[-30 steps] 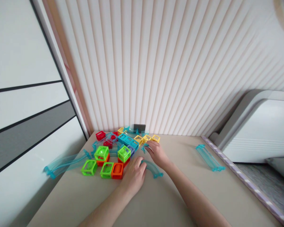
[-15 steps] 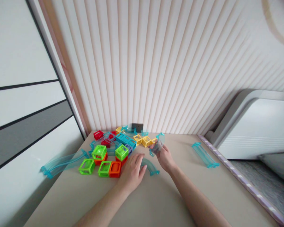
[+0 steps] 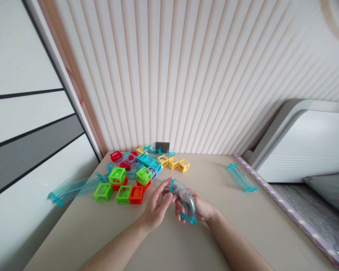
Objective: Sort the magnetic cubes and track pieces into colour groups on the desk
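Note:
In front of me, a clear blue curved track piece (image 3: 190, 203) with teal ends is gripped by my right hand (image 3: 199, 207), its fingers wrapped around and under it. My left hand (image 3: 155, 207) has its thumb and fingers closed about the teal connector end (image 3: 172, 185) of clear curved track at the upper left. The clear parts overlap, so I cannot tell whether one or two pieces are between the hands. Left of my left hand stand an orange cube frame (image 3: 136, 194) and a green cube frame (image 3: 123, 194), side by side.
Behind lie blue cube frames (image 3: 149, 161), yellow ones (image 3: 173, 162) and a red one (image 3: 116, 156). A long clear track (image 3: 73, 189) juts past the table's left edge. A straight track (image 3: 241, 178) lies at right. A dark socket (image 3: 162, 146) is on the wall.
My right hand has drawn its curved track back toward me, away from the yellow cubes. My left hand has lifted off the table to meet it. The curved track on the table no longer shows there.

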Motion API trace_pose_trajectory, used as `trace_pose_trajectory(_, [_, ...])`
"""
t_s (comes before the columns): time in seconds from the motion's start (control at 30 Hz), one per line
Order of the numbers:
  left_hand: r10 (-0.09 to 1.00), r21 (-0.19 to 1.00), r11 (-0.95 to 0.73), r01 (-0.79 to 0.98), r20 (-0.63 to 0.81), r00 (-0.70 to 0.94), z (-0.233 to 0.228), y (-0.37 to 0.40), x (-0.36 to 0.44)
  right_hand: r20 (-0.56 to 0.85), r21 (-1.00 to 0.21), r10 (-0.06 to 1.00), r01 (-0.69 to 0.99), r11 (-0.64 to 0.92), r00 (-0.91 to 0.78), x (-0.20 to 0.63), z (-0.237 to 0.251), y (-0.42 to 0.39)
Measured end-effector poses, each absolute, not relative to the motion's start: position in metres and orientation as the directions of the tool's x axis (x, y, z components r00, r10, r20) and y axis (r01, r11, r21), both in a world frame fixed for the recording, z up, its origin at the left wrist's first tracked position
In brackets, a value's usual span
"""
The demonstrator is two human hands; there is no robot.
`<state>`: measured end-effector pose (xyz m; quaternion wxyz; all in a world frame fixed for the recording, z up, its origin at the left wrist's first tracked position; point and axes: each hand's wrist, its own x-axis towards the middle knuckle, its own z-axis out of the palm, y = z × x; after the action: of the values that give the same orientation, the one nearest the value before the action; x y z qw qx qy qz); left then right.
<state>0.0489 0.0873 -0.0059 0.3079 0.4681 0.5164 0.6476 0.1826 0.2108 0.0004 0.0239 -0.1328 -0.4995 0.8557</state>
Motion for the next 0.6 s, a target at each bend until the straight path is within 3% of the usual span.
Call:
trace_pose_trajectory(0.2, [0.839, 0.974, -0.221, 0.041, 0.212, -0.502, -0.015, 0.094, 0.045, -0.238, -0.904, 0.242, 0.124, -0.409, -0.941, 0.183, 0.011, 0.210])
trace_pose_trajectory(0.37, [0.752, 0.968, -0.251, 0.014, 0.204, -0.627, -0.016, 0.101, 0.043, -0.155, -0.975, 0.411, 0.073, -0.210, -0.898, 0.189, 0.016, 0.228])
trace_pose_trajectory(0.47, [0.726, 0.967, -0.253, -0.021, 0.176, -0.664, -0.014, 0.104, 0.042, -0.029, -1.000, 0.522, 0.021, -0.021, -0.853, 0.194, 0.019, 0.235])
trace_pose_trajectory(0.6, [0.720, 0.978, -0.207, 0.004, 0.155, -0.676, -0.017, 0.105, 0.041, 0.121, -0.922, 0.550, 0.112, 0.371, -0.826, 0.197, 0.020, 0.224])
